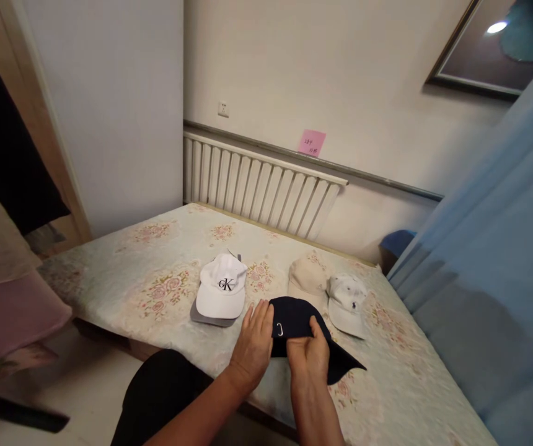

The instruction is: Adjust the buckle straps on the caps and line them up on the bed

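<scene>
A dark navy baseball cap (297, 313) with a small white mark is between my hands, above the near side of the bed. Its brim points to the lower right. My right hand (309, 356) grips the cap at its lower edge, thumb outside and fingers partly hidden under the fabric. Along the cap's left side, my left hand (255, 347) holds on with fingers fairly straight and its thumb hidden. To the left lies a white cap (222, 288) with black letters, stacked on a grey cap (215, 320). Beyond the navy cap are a beige cap (306, 275) and a white-grey cap (347, 303).
The caps lie on a bed (178, 241) with a flowered cover. A radiator (257, 186) runs along the wall behind it. A blue curtain (480, 248) hangs at the right, and clothes (6, 316) hang at the left. A pink note (312, 143) is on the wall.
</scene>
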Demonstrator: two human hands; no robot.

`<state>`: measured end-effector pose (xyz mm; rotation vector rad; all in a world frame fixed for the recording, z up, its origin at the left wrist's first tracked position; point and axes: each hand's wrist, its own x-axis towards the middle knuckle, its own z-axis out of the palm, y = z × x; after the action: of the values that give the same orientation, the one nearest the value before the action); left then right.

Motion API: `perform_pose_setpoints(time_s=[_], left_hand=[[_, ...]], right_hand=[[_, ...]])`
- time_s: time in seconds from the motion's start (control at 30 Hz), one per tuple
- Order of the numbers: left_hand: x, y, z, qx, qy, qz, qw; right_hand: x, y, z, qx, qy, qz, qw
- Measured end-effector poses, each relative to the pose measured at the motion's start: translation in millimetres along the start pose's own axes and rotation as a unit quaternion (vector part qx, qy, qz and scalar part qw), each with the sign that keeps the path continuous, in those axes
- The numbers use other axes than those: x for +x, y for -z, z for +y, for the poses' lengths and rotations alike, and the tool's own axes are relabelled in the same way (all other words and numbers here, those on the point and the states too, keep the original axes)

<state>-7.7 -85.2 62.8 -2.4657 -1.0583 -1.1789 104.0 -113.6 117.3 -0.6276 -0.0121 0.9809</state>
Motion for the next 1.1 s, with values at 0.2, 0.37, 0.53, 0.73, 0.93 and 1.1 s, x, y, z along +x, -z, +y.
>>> perform_pose_setpoints(time_s=[0.2,0.37,0.53,0.73,0.93,1.1], left_hand=[[-9.8,-10.6,4.2,0.007,0.032,-0.021,0.999],[-7.0,-6.0,8.4,0.015,0.05,-0.06,0.997],[-8.1,-7.9,5.8,0.024,0.04,-0.066,0.997],[-14.5,-14.6,3.6,0.039,0.012,-0.039,0.998],[-18.8,-13.1,2.8,0.024,0.029,-0.063,0.997],[-19.3,-11.3,0.9,0.019,0.044,-0.078,0.996]], right_hand=[[2.2,15.4,15.1,-0.008,-0.004,0.035,0.999],[1.4,23.3,26.9,-0.018,-0.028,0.021,0.999],[1.7,26.6,32.3,-0.022,-0.046,-0.006,0.999],[4.2,30.6,30.0,-0.03,-0.056,-0.011,0.998],[5.6,31.4,28.2,-0.016,-0.043,0.001,0.999],[7.8,38.6,26.6,-0.016,-0.046,-0.023,0.999]])
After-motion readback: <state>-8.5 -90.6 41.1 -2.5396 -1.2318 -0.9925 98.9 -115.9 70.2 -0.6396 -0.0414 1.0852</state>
